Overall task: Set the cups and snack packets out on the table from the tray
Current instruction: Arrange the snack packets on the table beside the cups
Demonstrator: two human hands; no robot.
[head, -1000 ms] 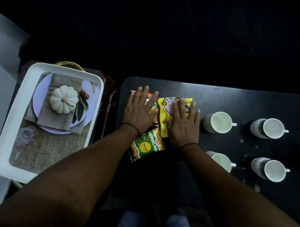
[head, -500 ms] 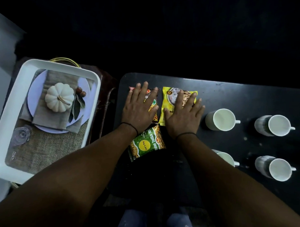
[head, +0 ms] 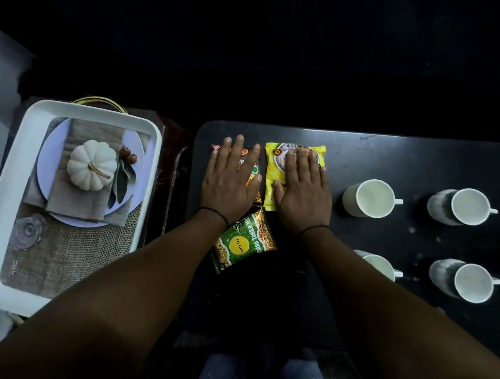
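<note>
Three snack packets lie on the left part of the black table (head: 386, 154). My left hand (head: 229, 183) rests flat, fingers spread, on a red and brown packet (head: 253, 172). My right hand (head: 302, 188) lies flat on a yellow packet (head: 272, 167) beside it. A green packet (head: 245, 240) sits just below, between my wrists, untouched. Several white cups stand on the right: one near my right hand (head: 367, 197), one far right (head: 460, 206), one partly behind my right forearm (head: 379, 266) and one at lower right (head: 464, 280).
A white tray (head: 14, 181) stands left of the table with a printed liner showing a plate, a white pumpkin (head: 91, 164) and burlap. A dark stand with a gold handle (head: 99, 100) lies under it. The background is dark.
My right hand has slid the yellow packet to the right, straightening it and opening a gap from the red packet. My left hand stays on the red packet.
</note>
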